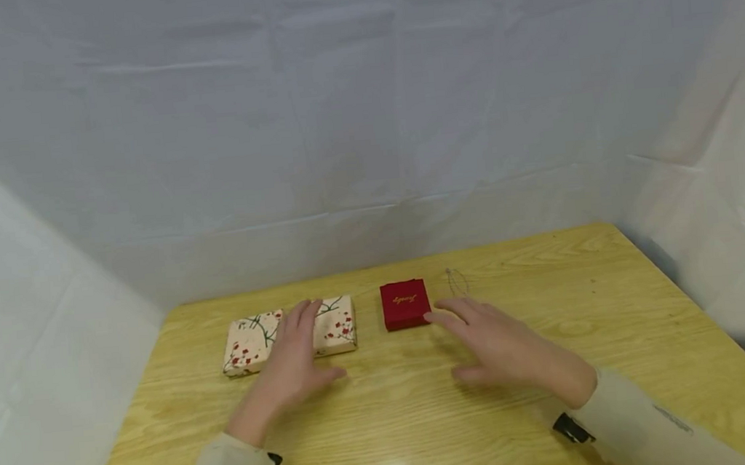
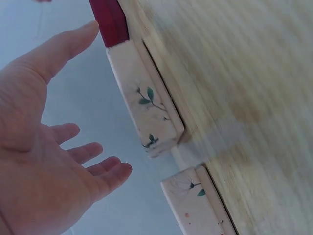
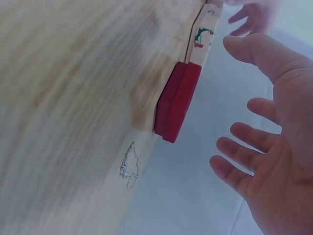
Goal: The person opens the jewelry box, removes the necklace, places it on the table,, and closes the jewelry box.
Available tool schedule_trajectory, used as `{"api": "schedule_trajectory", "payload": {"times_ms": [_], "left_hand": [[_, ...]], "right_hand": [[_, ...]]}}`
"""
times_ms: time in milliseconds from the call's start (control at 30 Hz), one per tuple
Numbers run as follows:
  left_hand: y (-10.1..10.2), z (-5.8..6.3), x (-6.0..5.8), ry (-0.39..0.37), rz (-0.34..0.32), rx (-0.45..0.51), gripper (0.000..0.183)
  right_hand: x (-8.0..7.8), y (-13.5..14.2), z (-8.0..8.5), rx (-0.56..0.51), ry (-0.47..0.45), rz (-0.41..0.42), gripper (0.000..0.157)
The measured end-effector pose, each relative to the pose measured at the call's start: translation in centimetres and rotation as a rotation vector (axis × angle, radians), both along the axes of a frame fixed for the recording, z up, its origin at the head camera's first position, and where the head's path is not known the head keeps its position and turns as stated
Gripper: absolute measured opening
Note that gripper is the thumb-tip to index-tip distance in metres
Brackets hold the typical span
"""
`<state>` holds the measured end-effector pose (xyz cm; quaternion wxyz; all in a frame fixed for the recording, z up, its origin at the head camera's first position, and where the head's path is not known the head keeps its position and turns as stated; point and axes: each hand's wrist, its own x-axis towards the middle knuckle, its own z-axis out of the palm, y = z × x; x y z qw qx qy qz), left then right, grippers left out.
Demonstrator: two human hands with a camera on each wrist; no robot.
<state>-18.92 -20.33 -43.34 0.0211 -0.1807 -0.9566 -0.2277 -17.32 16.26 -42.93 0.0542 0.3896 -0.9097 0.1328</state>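
My left hand (image 1: 294,366) hovers with fingers spread over two cream boxes printed with red blossoms and green stems. It covers part of the left floral box (image 1: 246,344) and the near side of the right floral box (image 1: 339,328). In the left wrist view, empty space shows between the fingers (image 2: 110,171) and the boxes. A small red jewelry box (image 1: 406,304) with gold lettering lies right of them. Beside that, my right hand (image 1: 502,339) is held open, its fingertips close to the box's right edge. A thin silvery chain (image 3: 129,164) lies in a loop beyond the right hand.
The wooden table (image 1: 387,414) has its back edge just behind the boxes. White cloth (image 1: 363,116) hangs behind the table and along both sides. Dark straps (image 1: 572,427) show at the cuffs of my light sleeves.
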Motion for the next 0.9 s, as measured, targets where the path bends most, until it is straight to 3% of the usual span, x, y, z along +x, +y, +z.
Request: {"api": "schedule_trajectory", "payload": {"times_ms": [267, 467, 900], "left_hand": [[-0.5, -0.3, -2.5, -0.057, -0.009, -0.021, 0.126], [-0.8, -0.3, -4.1, -0.102, -0.051, -0.069, 0.128], [-0.4, 0.1, -5.4, -0.178, -0.088, -0.154, 0.117]], "right_hand": [[1.6, 0.3, -0.5, -0.025, 0.021, 0.022, 0.094], [2.6, 0.4, -0.6, -0.020, -0.026, 0.011, 0.094], [3.7, 1.0, -0.7, -0.035, -0.057, 0.008, 0.092]]}}
